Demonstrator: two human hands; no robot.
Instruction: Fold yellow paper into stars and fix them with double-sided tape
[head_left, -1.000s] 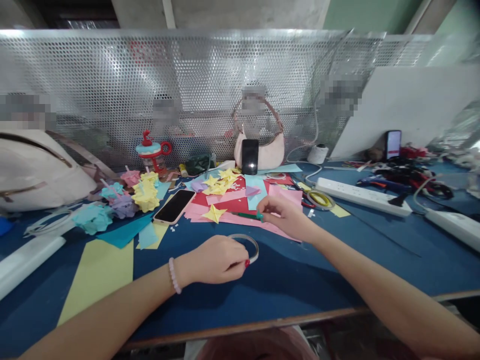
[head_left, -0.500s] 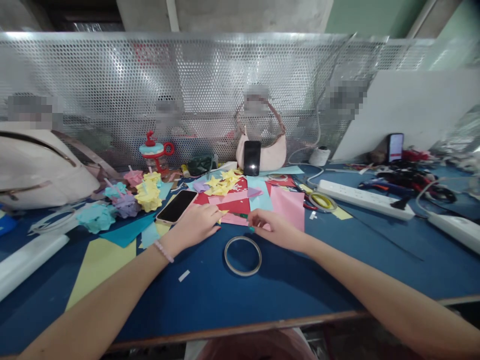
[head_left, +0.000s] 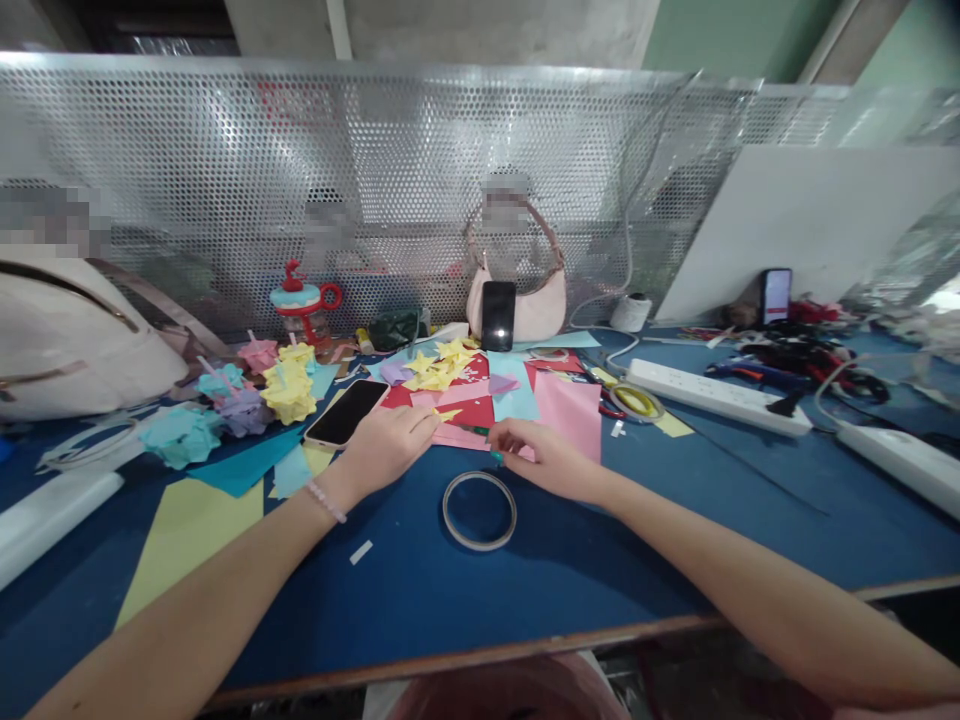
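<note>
My left hand (head_left: 391, 437) is closed, its fingers pinching a small yellow paper piece (head_left: 448, 414) with a pointed tip. Facing it, my right hand (head_left: 536, 455) has its thumb and fingers curled together. Something small and dark green (head_left: 480, 430) shows at those fingertips, too small to name. Both hands hover over red and pink paper sheets (head_left: 469, 410). A pile of yellow folded paper stars (head_left: 441, 366) lies just beyond them. A roll of narrow tape (head_left: 480, 511) rests flat on the table in front of my hands.
A phone (head_left: 347, 412) lies beside my left wrist; folded paper flowers (head_left: 289, 388) stand further left. Another phone (head_left: 498, 316) leans on a pink handbag (head_left: 544, 300). A white power strip (head_left: 716, 397) lies at right, and a red-handled cup (head_left: 300, 310) stands behind.
The whole view has shifted slightly, moving things a little left. In my left fingers the yellow paper piece now shows more clearly. My right hand stays almost in place.
</note>
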